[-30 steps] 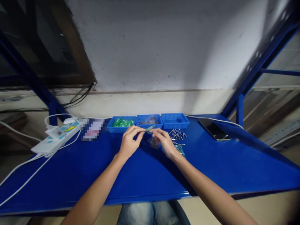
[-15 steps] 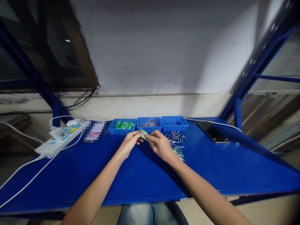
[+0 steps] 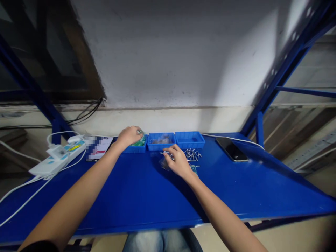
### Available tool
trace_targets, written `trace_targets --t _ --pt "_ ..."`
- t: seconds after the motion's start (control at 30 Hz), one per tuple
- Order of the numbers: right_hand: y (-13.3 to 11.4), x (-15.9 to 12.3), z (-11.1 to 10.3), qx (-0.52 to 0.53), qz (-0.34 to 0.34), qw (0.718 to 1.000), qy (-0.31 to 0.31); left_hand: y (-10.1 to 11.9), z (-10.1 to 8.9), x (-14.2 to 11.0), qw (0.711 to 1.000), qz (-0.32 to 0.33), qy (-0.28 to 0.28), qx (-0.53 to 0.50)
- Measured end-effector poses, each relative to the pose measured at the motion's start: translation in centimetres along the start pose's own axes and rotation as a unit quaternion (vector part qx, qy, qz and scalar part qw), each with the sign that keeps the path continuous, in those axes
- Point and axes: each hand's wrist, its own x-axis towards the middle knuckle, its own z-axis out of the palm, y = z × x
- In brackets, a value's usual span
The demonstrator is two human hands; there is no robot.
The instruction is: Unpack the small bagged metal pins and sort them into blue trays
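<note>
My left hand (image 3: 129,135) reaches over the left blue tray (image 3: 136,149) of green pieces, fingers curled round a small green piece. My right hand (image 3: 177,161) rests on the blue table (image 3: 141,196) in front of the middle blue tray (image 3: 161,146), fingers bent over a clear plastic bag (image 3: 164,163); what it pinches, if anything, is too small to make out. A pile of metal pins (image 3: 192,154) lies just right of that hand. The right blue tray (image 3: 189,139) stands beside the middle one.
A white power strip (image 3: 56,156) with cables sits at the far left, a card (image 3: 101,148) next to it. A dark phone (image 3: 231,149) with a white cable lies at the back right. Blue rack posts (image 3: 258,131) rise at both sides.
My left hand has moved from the table's middle up and left to the tray of green pieces, carrying the green piece. My right hand stayed by the bag.
</note>
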Motion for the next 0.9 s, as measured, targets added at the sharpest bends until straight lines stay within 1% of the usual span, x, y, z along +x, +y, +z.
trace_targets --t 0.1,0.2,0.27,0.33,0.4,0.47,0.6,0.63,0.7,0.77,0.8,0.83,0.87,0.9 --pt "0.0 0.1 -0.3 0.004 0.006 1.000 -0.001 0.5 1.3 1.0 0.999 -0.011 -0.034 0.041" --pt "0.3 0.4 -0.7 -0.001 0.012 1.000 0.000 0.7 2.5 1.6 0.997 -0.032 -0.035 0.054" --pt "0.6 0.7 -1.2 -0.014 0.014 1.000 -0.010 0.6 3.0 1.8 0.997 -0.047 -0.035 0.057" --pt "0.9 1.0 -2.1 -0.033 0.019 0.998 -0.046 0.5 3.4 1.9 0.996 -0.056 -0.040 0.055" --pt "1.3 0.8 -3.4 -0.054 0.029 0.993 -0.101 0.4 3.8 2.0 0.996 -0.056 -0.050 0.054" --pt "1.6 0.0 -4.9 -0.072 0.037 0.987 -0.135 0.4 4.2 1.9 0.995 -0.051 -0.058 0.056" --pt "2.5 -3.4 -7.4 -0.116 0.027 0.984 -0.134 0.6 4.5 0.8 0.996 -0.041 -0.053 0.061" --pt "2.8 -4.3 -7.7 -0.130 0.026 0.981 -0.141 0.7 4.5 0.3 0.997 -0.040 -0.039 0.061" --pt "3.4 -5.7 -8.1 -0.156 0.028 0.974 -0.164 1.0 4.5 -1.2 0.998 -0.036 0.024 0.044" --pt "3.9 -6.3 -8.0 -0.171 0.028 0.969 -0.177 1.3 4.8 -3.1 0.990 -0.018 0.138 -0.008" --pt "4.1 -6.3 -7.9 -0.175 0.026 0.968 -0.177 1.4 5.1 -4.2 0.983 0.002 0.176 -0.042" --pt "4.2 -6.1 -7.8 -0.176 0.023 0.968 -0.175 1.5 5.5 -5.4 0.979 0.029 0.187 -0.081" --pt "4.2 -5.7 -7.6 -0.172 0.019 0.970 -0.172 1.6 5.8 -6.4 0.975 0.058 0.173 -0.125" --pt "4.2 -5.2 -7.5 -0.164 0.018 0.972 -0.170 1.8 6.2 -7.4 0.971 0.090 0.137 -0.172"
